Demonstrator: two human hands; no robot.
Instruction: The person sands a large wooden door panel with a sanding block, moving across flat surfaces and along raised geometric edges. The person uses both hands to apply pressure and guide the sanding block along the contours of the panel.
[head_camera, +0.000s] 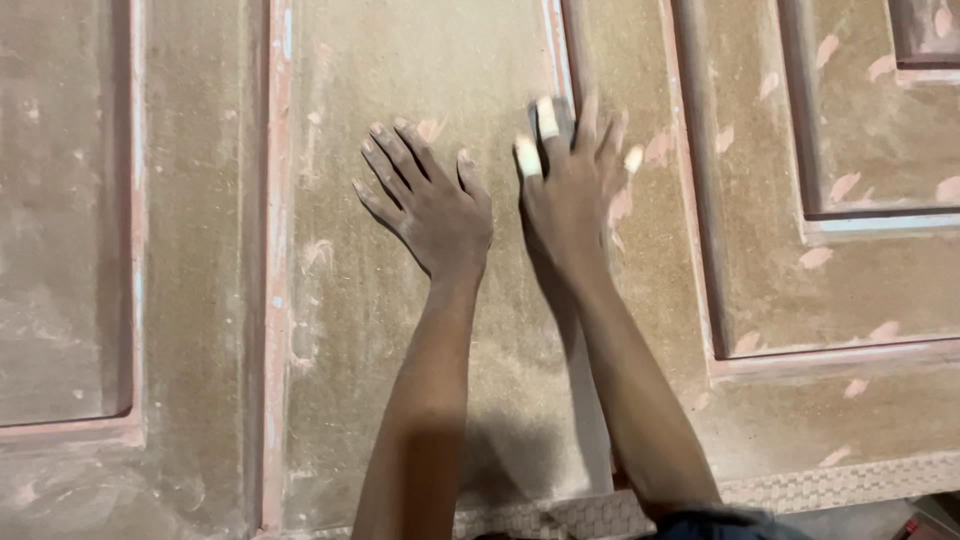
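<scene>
Fingers (547, 118) blurred; right hand (572, 190) hides its sanding piece (562, 108).

Setting: woodworking or joinery workshop; evidence as follows. Large unfinished panelled door (420, 330), brown board, filling the whole frame, lying flat; recessed panels with routed mouldings (760, 355) at left and upper right; pinkish filler patches (815, 257) dabbed across the right side and along the grooves; fine sanding dust coating the entire surface; carved basket-weave border strip (840, 485) along the lower right edge.
</scene>
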